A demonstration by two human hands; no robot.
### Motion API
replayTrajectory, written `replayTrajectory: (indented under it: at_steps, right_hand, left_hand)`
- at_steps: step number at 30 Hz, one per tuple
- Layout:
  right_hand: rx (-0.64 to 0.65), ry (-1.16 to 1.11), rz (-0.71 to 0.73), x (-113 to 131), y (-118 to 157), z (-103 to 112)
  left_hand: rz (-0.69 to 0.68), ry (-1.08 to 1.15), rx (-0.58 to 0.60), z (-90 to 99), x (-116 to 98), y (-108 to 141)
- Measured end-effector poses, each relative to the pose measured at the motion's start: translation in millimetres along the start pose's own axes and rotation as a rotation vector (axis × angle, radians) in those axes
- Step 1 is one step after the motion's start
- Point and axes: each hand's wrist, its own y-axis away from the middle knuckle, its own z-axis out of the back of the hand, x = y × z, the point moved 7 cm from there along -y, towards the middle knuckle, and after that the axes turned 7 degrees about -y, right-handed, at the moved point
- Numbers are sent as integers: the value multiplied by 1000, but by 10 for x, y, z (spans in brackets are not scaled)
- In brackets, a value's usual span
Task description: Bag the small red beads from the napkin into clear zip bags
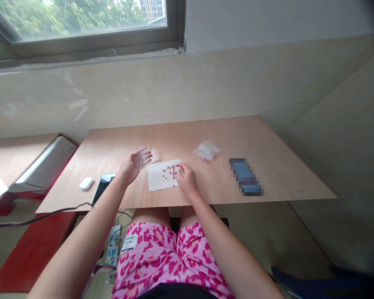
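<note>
Logging left hand (131, 165) open, palm up, near mid-desk, a clear plastic bag (144, 158) lying against its fingers. Right hand (187, 178) curled at the right edge of a white tissue (157, 179); whether it pinches anything cannot be told. Small red beads (170, 171) sit clustered on that tissue, toward the near edge of the plywood desk (237, 133). Risk: a nudged tissue could scatter the loose beads, which might roll off that edge.

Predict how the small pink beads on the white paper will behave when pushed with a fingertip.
The small pink beads look rounded, so they will probably roll when pushed. The creased white paper may slow them, but the smooth plywood table likely lets strays run further. Each is probably light.
</note>
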Motion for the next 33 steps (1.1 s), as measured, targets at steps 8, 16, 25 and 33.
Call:
replayTrajectory:
  at_steps: [8, 16, 25, 33]
  right_hand:
    - [19, 13, -12, -6, -10, -21]
    - [18, 10, 15, 1, -25, -36]
    - [57, 54, -1, 36, -23, -66]
    - [68, 69, 4, 27, -20, -74]
  left_hand:
    - [-412, -805, -161, 182, -396, -260]
    - [-463, -1434, -123, -85, 175, -540]
    - [-396, -1620, -107, -188, 524, -464]
    - [-375, -1739, -89, -226, 591, -463]
